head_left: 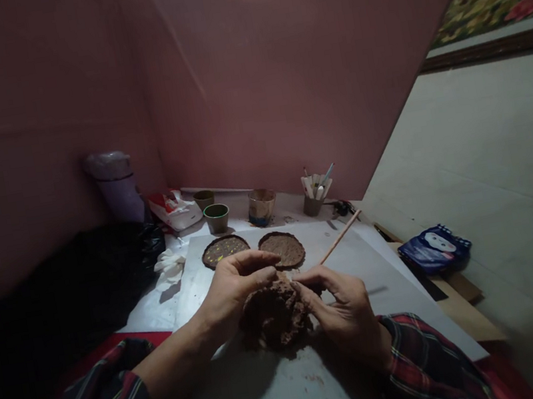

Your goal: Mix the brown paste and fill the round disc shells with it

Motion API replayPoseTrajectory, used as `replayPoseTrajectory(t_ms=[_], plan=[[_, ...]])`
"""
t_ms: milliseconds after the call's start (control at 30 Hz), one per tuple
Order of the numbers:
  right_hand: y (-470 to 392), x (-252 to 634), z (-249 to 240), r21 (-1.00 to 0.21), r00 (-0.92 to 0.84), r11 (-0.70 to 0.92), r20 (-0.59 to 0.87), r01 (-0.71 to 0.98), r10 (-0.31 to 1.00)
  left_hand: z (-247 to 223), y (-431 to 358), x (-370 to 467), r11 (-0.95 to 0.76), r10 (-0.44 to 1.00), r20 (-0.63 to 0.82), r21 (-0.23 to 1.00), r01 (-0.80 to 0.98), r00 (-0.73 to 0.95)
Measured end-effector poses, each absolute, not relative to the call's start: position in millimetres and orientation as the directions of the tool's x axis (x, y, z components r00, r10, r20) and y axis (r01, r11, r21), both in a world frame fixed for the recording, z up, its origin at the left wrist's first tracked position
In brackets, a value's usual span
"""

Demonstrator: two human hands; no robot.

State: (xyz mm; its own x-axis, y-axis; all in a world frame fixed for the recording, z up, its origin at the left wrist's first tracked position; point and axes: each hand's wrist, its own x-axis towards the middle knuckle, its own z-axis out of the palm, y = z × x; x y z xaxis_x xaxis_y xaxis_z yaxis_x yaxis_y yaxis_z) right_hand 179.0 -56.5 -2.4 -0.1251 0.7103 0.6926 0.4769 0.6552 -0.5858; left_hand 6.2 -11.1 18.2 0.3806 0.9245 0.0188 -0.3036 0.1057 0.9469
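Note:
A crumbly brown clay-like lump (278, 319) with a rough, hollowed face is between my hands over the white sheet. My left hand (237, 285) curls over its upper left, with thumb and forefinger slightly apart near the top edge; its other fingers are hidden. With thumb and forefinger closed on the lump's right edge is my right hand (342, 309). Just beyond that hand a thin wooden stick (340, 237) slants up to the right; its lower end is hidden. Two flat round brown discs, one with yellow flecks (225, 250) and one plain (283, 249), lie behind the lump.
White sheets (374, 277) cover the table. At the back stand small cups (218, 224), a stained cup (262, 210) and a pen holder (314, 205). A black bag (72, 284) and a purple bottle (118, 192) are left. Rightward lies a blue packet (434, 250) on cardboard.

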Motion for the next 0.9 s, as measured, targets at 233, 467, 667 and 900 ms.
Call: replayPoseTrajectory(t_ms=[233,467,667,900], plan=[[-57,174,-5,-0.836,0.257,0.518,0.549,0.181,0.796,19,-14,10,-0.016,0.953,0.050,0.993,-0.116,0.299],[-51,175,-5,-0.923,0.162,0.331,0.302,-0.196,0.939,9,-15,13,-0.259,0.894,0.217,0.964,0.056,0.392],[-54,175,-6,-0.895,0.116,0.332,0.312,-0.297,0.943,10,-17,11,-0.454,0.837,0.363,0.878,0.151,0.409],[-55,174,-1,-0.860,0.056,0.321,0.326,-0.397,0.944,21,-19,9,-0.505,0.838,0.388,0.818,0.275,0.384]])
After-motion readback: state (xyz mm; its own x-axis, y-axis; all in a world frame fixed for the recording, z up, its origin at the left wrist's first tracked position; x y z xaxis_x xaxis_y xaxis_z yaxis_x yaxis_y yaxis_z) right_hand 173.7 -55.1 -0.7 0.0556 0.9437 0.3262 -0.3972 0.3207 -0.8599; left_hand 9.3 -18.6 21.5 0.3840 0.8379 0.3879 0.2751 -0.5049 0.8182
